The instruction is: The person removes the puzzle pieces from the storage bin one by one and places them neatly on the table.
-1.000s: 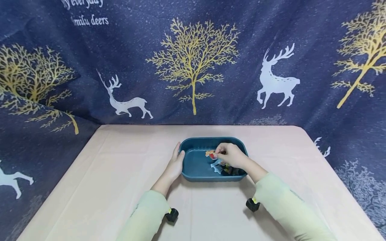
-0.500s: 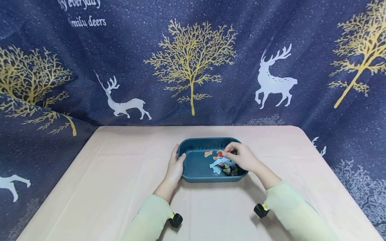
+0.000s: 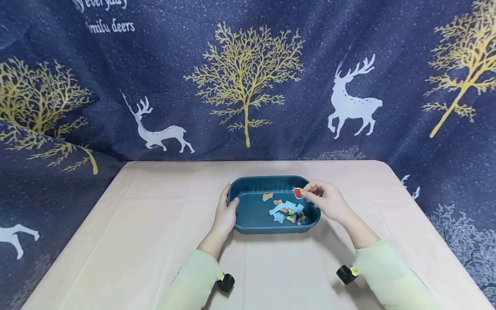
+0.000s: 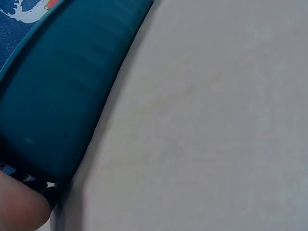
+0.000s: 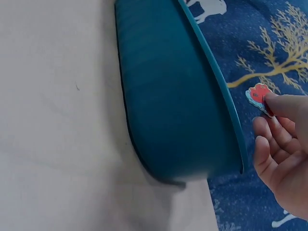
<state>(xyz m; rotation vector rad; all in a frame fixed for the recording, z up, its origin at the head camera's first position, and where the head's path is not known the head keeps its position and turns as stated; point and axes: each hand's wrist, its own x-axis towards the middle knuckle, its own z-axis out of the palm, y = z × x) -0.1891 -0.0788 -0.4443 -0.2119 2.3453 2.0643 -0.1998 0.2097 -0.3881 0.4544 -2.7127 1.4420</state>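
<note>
A teal tray (image 3: 248, 229) lies on the table, with several coloured paper-like pieces (image 3: 279, 216) heaped toward its right side and an orange piece (image 3: 267, 196) apart from them. My left hand (image 3: 224, 215) holds the tray's left end, thumb over the rim and fingers outside. Between thumb and forefinger, my right hand (image 3: 329, 202) pinches a small red piece (image 3: 297, 193) above the tray's right end. In the right wrist view the red piece (image 5: 259, 93) shows a pale blue edge, held by the right hand (image 5: 286, 144) beside the tray wall (image 5: 178, 106).
The tray stands on a pale cloth-covered table (image 3: 155, 241). Behind it hangs a dark blue curtain (image 3: 286, 142) with deer and trees. A black wrist device (image 3: 346, 274) sits under the right sleeve, another (image 3: 226, 283) under the left.
My right hand has moved rightward with the red piece, uncovering the heap in the tray. The orange piece now lies apart on the tray floor. My left hand stays at the tray's left end.
</note>
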